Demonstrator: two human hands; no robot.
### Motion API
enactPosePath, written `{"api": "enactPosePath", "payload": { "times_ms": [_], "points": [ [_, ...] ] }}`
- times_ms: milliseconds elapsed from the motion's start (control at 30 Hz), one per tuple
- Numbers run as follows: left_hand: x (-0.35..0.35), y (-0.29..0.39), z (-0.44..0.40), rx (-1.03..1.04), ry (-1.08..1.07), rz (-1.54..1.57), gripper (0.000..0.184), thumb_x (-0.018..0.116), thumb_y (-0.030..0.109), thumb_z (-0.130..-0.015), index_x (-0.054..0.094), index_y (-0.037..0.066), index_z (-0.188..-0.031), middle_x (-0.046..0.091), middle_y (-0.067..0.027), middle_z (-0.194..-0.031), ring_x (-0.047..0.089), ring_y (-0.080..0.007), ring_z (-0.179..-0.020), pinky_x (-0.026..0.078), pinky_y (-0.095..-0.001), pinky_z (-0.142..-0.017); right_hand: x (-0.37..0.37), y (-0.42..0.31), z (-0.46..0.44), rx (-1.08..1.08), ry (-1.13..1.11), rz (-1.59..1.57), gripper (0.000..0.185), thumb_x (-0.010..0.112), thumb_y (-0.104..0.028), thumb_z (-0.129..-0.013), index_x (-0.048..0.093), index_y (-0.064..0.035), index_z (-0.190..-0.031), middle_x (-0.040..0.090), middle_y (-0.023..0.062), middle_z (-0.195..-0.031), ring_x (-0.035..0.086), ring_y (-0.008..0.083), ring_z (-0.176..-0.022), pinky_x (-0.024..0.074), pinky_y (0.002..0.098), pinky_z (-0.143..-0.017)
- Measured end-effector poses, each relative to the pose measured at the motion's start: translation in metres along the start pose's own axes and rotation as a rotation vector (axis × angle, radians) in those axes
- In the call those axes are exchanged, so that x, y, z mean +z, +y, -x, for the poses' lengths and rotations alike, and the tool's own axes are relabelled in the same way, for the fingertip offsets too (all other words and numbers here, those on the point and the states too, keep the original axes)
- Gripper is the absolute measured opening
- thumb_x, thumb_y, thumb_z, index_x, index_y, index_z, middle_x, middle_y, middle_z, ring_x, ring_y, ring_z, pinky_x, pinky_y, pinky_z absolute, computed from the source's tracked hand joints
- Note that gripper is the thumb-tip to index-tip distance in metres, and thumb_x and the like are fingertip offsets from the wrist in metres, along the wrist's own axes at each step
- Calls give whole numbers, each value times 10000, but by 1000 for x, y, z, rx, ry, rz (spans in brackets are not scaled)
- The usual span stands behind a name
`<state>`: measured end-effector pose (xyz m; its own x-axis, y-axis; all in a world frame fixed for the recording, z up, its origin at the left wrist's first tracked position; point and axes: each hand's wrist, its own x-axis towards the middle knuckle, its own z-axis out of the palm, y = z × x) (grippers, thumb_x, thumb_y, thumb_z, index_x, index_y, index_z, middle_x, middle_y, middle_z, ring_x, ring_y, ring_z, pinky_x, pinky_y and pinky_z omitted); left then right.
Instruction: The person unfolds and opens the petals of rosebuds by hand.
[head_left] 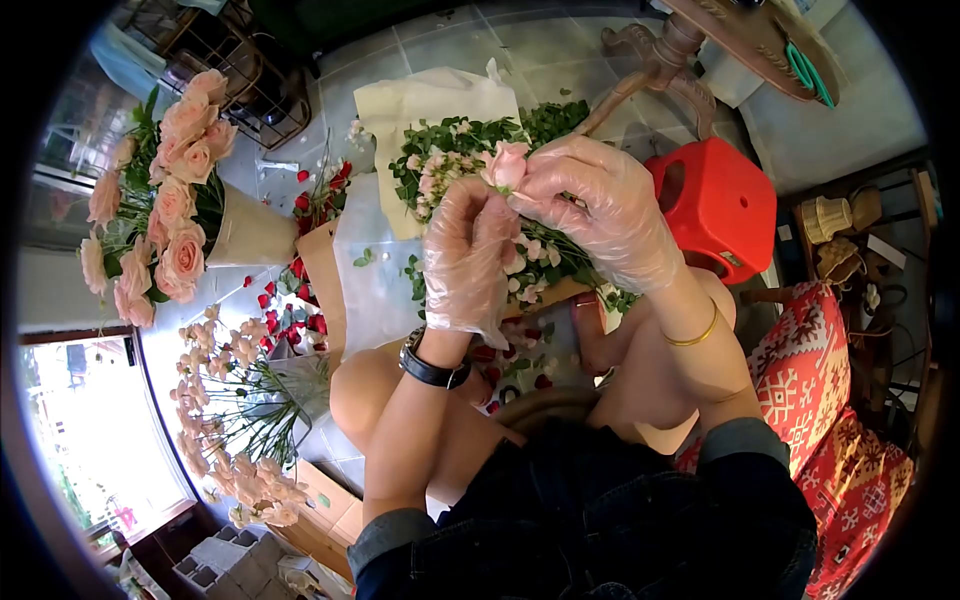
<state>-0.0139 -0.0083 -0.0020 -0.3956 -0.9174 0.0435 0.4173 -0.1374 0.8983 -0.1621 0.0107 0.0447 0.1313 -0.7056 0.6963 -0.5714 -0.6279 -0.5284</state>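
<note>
A small pink rose (507, 164) is held up between my two hands, both in clear plastic gloves. My left hand (464, 255) has thumb and fingers pinched at the green base of the bloom. From the other side, the bent fingers of my right hand (605, 205) close on the flower's edge; their exact contact is partly hidden. Below my hands, small pale pink blossoms (440, 178) and green leaves (545, 122) lie on cream wrapping paper (385, 115). More leafy stems pass under my right hand.
A white bucket (250, 228) of large pink roses (180, 195) stands left, above peach roses (215, 370). Red petals (290, 318) litter the floor. At right are a red stool (725, 210), a patterned red cloth (800, 375) and green-handled scissors (805, 72) on a wooden table.
</note>
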Motion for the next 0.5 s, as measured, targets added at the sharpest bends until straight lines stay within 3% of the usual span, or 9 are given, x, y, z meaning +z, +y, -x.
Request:
{"api": "enactPosePath", "payload": {
  "times_ms": [233, 300, 333, 433, 500],
  "points": [
    [8, 22, 7, -174, 151, 61, 49, 507, 153, -917, 521, 108, -904, 482, 48, -721, 361, -9, -578, 269, -145, -455, 0, 0, 3, 220, 5, -307, 124, 698, -18, -720, 583, -30, -763, 598, 55, -808, 579, 162, -735, 462, 259, -669],
    [7, 26, 7, -209, 182, 145, 66, 518, 176, -914, 524, 111, -921, 482, 49, -728, 360, -8, -577, 260, -144, -456, -3, 1, 4, 445, 60, -466, 109, 682, -16, -740, 583, -28, -786, 590, 54, -826, 566, 147, -736, 455, 263, -676],
    [7, 27, 7, -208, 185, 144, 66, 518, 176, -914, 524, 111, -921, 482, 49, -728, 360, -8, -577, 260, -144, -456, -10, 6, 3, 443, -74, -327, 209, 713, -49, -710, 592, -12, -877, 600, 58, -827, 584, 151, -742, 486, 256, -711],
    [4, 26, 7, -130, 175, 68, 89, 511, 191, -920, 511, 103, -910, 469, 45, -719, 354, -12, -569, 262, -148, -456, -10, 9, 3, 364, -198, -114, 316, 724, -64, -690, 572, -32, -965, 589, 63, -917, 582, 164, -816, 482, 275, -754],
    [-2, 19, 4, 28, 53, 70, 96, 491, 188, -930, 491, 94, -907, 456, 43, -718, 349, -16, -559, 267, -153, -458, -7, 3, 1, 328, -177, -102, 416, 740, -84, -668, 554, -58, -1039, 566, 69, -949, 575, 187, -858, 473, 296, -771]
  ]
}}
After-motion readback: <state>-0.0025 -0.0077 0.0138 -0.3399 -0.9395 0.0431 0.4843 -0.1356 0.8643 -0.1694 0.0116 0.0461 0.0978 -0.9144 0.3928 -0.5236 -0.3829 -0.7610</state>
